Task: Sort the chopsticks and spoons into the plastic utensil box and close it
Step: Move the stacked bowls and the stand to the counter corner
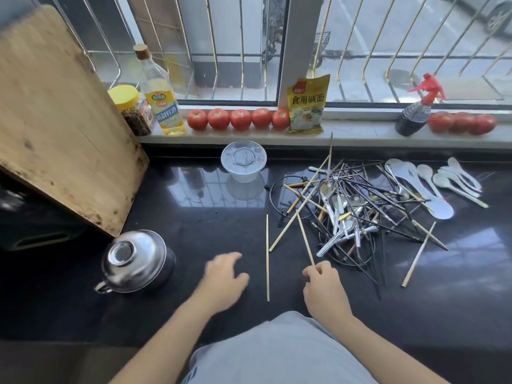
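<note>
Right hand (325, 291) pinches bamboo chopstick (304, 239) low centre. Left hand (224, 281) released, hovering over dark table (194, 225). Second chopstick (267, 257) lies between hands. Utensil pile (357, 206) centre right; clear container (243, 161) upper centre.

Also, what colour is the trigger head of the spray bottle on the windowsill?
Red; the spray bottle shows in the head view, its only view.

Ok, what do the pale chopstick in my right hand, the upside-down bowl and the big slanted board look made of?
The chopstick pinched by the right hand looks like bare bamboo or wood: pale tan and matte. The bowl looks like polished steel: mirror-bright with sharp reflections. The board looks like unfinished wood or bamboo: visible grain and dark stains.
</note>
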`<control>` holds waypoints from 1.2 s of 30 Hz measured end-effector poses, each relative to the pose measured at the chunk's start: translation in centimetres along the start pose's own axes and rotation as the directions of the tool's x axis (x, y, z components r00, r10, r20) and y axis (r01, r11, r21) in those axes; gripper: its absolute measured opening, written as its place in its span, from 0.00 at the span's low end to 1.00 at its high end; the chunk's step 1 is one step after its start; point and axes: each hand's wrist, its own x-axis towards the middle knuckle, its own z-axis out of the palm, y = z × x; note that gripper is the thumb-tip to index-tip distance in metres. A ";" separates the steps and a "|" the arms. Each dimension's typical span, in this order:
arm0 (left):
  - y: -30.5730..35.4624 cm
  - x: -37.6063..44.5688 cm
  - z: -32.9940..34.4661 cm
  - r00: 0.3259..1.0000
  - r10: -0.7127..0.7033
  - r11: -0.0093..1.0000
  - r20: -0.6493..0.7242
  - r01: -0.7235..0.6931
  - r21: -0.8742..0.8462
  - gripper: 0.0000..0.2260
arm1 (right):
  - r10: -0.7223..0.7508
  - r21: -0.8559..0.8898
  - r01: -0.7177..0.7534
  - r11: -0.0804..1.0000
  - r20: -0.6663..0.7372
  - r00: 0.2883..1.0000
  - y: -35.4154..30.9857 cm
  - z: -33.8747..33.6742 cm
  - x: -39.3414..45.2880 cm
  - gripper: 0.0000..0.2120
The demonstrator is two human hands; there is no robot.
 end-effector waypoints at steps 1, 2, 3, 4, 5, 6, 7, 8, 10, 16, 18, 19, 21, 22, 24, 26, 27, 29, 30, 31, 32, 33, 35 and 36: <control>1.5 0.4 1.8 0.986 -0.041 0.994 0.161 0.056 -0.091 0.29 | 0.014 -0.037 -0.013 0.999 0.028 1.000 0.3 0.0 -0.2 0.15; 2.6 1.2 3.5 0.965 -0.049 0.989 0.257 0.082 -0.122 0.31 | 0.030 -0.059 -0.026 0.998 0.076 0.997 0.5 0.1 -0.3 0.17; 3.5 1.8 4.6 0.952 -0.031 0.995 0.306 0.059 -0.082 0.32 | 0.047 -0.068 -0.038 0.997 0.135 0.990 0.6 0.1 -0.4 0.19; 4.0 2.4 5.5 0.944 -0.011 1.000 0.329 0.005 0.017 0.32 | 0.055 -0.073 -0.041 0.997 0.193 0.980 0.8 0.1 -0.4 0.21; 4.4 2.7 5.9 0.937 0.015 0.988 0.349 -0.068 0.138 0.32 | 0.050 -0.078 -0.032 0.996 0.238 0.970 1.1 0.1 -0.4 0.22; 4.8 2.8 6.0 0.926 0.049 0.959 0.374 -0.148 0.240 0.31 | 0.037 -0.070 -0.020 0.997 0.256 0.966 1.3 0.0 -0.4 0.22; 5.0 2.8 6.0 0.909 0.092 0.922 0.407 -0.232 0.310 0.29 | 0.030 -0.036 -0.022 0.999 0.251 0.968 1.7 -0.1 -0.4 0.21; 5.3 2.8 5.9 0.886 0.138 0.881 0.442 -0.314 0.354 0.27 | 0.031 0.015 -0.035 0.999 0.228 0.973 2.1 -0.3 -0.4 0.20; 5.9 3.0 5.6 0.851 0.168 0.816 0.497 -0.403 0.415 0.28 | 0.031 0.108 -0.046 0.993 0.136 0.990 3.1 -0.7 -0.5 0.15; 10.4 9.4 1.5 0.968 0.160 0.920 0.192 -0.217 0.326 0.20 | 0.092 0.220 -0.101 0.970 0.052 0.994 4.4 -2.4 -0.6 0.06; 11.7 12.1 0.3 0.973 0.195 0.877 0.122 -0.229 0.423 0.18 | 0.083 0.240 -0.091 0.966 0.047 0.995 4.5 -3.3 -0.3 0.07; 12.2 13.2 0.0 0.971 0.198 0.841 0.136 -0.240 0.486 0.17 | 0.088 0.258 -0.096 0.961 0.044 0.995 4.6 -3.7 -0.1 0.07; 12.5 15.3 -0.1 0.966 0.136 0.791 0.219 -0.239 0.563 0.17 | 0.107 0.296 -0.116 0.948 0.048 0.993 4.7 -4.2 0.1 0.08; 12.5 16.1 0.1 0.963 0.087 0.790 0.253 -0.221 0.571 0.17 | 0.117 0.310 -0.128 0.942 0.054 0.992 4.8 -4.4 0.2 0.09; 12.5 17.1 0.6 0.964 0.027 0.811 0.264 -0.176 0.558 0.16 | 0.136 0.319 -0.148 0.936 0.060 0.989 5.2 -4.4 0.4 0.09; 12.9 17.4 0.9 0.974 0.071 0.816 0.217 -0.182 0.549 0.16 | 0.157 0.330 -0.172 0.928 0.070 0.985 5.6 -4.1 0.6 0.09; 13.2 17.1 0.7 0.976 0.134 0.812 0.171 -0.207 0.546 0.16 | 0.168 0.338 -0.184 0.923 0.077 0.983 5.7 -4.0 0.6 0.09; 13.6 16.2 -0.3 0.953 0.299 0.809 0.052 -0.282 0.516 0.14 | 0.181 0.351 -0.199 0.915 0.084 0.980 5.7 -3.8 0.8 0.09; 13.7 15.6 -1.0 0.927 0.375 0.805 -0.004 -0.323 0.497 0.13 | 0.188 0.359 -0.206 0.910 0.086 0.978 5.6 -3.7 1.0 0.09; 13.8 15.0 -1.8 0.901 0.431 0.803 -0.049 -0.358 0.476 0.12 | 0.193 0.367 -0.212 0.906 0.087 0.977 5.5 -3.6 1.1 0.09; 13.7 14.5 -2.5 0.881 0.465 0.804 -0.082 -0.382 0.455 0.11 | 0.192 0.369 -0.213 0.905 0.093 0.977 5.4 -3.4 1.2 0.09; 13.5 14.0 -3.2 0.871 0.480 0.808 -0.103 -0.394 0.439 0.11 | 0.184 0.363 -0.209 0.908 0.103 0.978 5.2 -3.3 1.3 0.09; 12.9 13.0 -4.5 0.863 0.487 0.818 -0.133 -0.397 0.417 0.11 | 0.159 0.344 -0.194 0.919 0.127 0.979 5.0 -3.0 1.6 0.08; 12.4 12.5 -5.1 0.862 0.486 0.823 -0.146 -0.394 0.410 0.11 | 0.147 0.336 -0.185 0.924 0.134 0.980 4.9 -3.0 1.9 0.08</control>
